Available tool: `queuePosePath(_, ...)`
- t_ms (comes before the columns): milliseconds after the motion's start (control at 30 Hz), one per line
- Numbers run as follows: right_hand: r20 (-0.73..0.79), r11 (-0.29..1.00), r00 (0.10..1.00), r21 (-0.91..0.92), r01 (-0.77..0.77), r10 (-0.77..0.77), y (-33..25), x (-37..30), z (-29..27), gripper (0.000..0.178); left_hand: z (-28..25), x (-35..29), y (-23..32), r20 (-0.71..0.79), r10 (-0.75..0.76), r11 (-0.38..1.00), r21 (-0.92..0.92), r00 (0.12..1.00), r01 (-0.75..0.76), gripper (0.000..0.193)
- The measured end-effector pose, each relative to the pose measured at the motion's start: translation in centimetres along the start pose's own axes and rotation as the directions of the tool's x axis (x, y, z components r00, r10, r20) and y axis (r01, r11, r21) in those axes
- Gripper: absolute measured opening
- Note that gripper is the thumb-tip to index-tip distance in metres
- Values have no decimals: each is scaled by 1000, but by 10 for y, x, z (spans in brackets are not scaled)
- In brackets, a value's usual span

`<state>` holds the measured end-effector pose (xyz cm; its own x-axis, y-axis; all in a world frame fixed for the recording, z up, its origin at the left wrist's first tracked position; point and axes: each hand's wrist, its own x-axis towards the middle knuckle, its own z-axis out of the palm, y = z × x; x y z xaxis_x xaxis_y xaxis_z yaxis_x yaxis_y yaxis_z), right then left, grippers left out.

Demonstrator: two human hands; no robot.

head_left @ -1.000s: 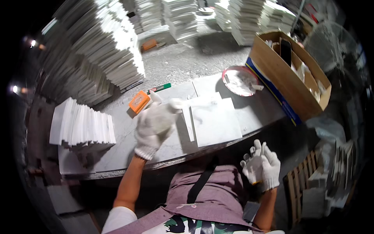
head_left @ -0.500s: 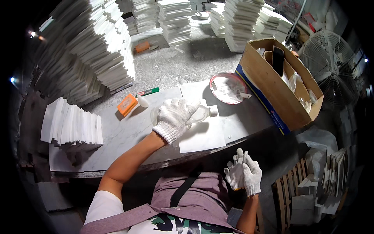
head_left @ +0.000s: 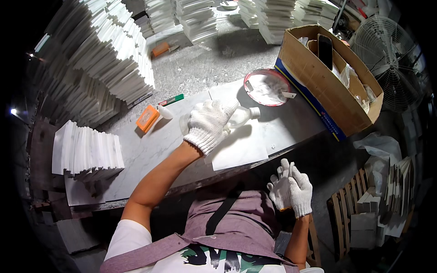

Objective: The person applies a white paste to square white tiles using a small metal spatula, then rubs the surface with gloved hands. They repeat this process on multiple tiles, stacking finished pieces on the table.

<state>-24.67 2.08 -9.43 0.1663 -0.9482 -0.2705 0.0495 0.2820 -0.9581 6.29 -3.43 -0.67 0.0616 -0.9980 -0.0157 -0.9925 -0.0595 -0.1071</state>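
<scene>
My left hand (head_left: 208, 125), in a white knit glove, is wrapped round a clear plastic bottle (head_left: 241, 117) tilted on its side, its cap end pointing right. Beneath the bottle is a white square tile (head_left: 241, 152) at the table's front edge; whether the two touch, I cannot tell. Off the table's front edge, my right hand (head_left: 300, 191), also gloved, grips what looks like a loose white knit glove (head_left: 279, 189) with an orange hem. Left of the bottle lie an orange box (head_left: 147, 118), a white rounded piece (head_left: 165, 112) and a green-and-red stick-shaped thing (head_left: 171, 100).
A red-rimmed bowl (head_left: 266, 89) of white paste with a flat blade stands behind the tile. A cardboard box (head_left: 298, 45) holding a phone is at right, near a fan (head_left: 384, 63). Tile stacks (head_left: 109, 50) rise behind; a shorter row (head_left: 88, 148) stands left.
The whole view has shifted, so the table things sit higher in it and the right hand a little further right. Both hands keep their holds.
</scene>
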Motion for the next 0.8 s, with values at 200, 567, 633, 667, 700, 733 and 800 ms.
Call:
queuePosePath(200, -28, 1000, 999, 15, -27, 27, -8, 0, 5, 37, -4, -2, 1, 10, -27, 999, -42, 1000, 27, 73)
queuePosePath(567, -136, 967, 982, -234, 98, -133, -1, 12, -16, 45, 21, -32, -27, -117, -401, 852, -411, 909, 323, 99)
queuePosePath(633, -169, 987, 978, -118, 107, -126, 3, 16, -21, 47, 35, -55, -44, -269, -500, 750, -609, 823, 257, 102)
queuePosePath(667, -147, 978, 980, -178, 106, -133, -9, 16, -17, 51, 48, -72, -57, -482, -475, 748, -662, 736, 50, 102)
queuePosePath(700, -152, 979, 979, -171, 111, -137, -10, 17, -19, 53, 57, -85, -68, -576, -482, 736, -675, 660, -50, 101)
queuePosePath(733, -156, 981, 978, -159, 113, -138, -11, 18, -21, 55, 61, -98, -81, -595, -533, 710, -701, 602, -64, 101)
queuePosePath(800, -141, 984, 979, -124, 126, -144, -18, 21, -22, 57, 80, -123, -107, -514, -697, 602, -798, 500, 18, 100)
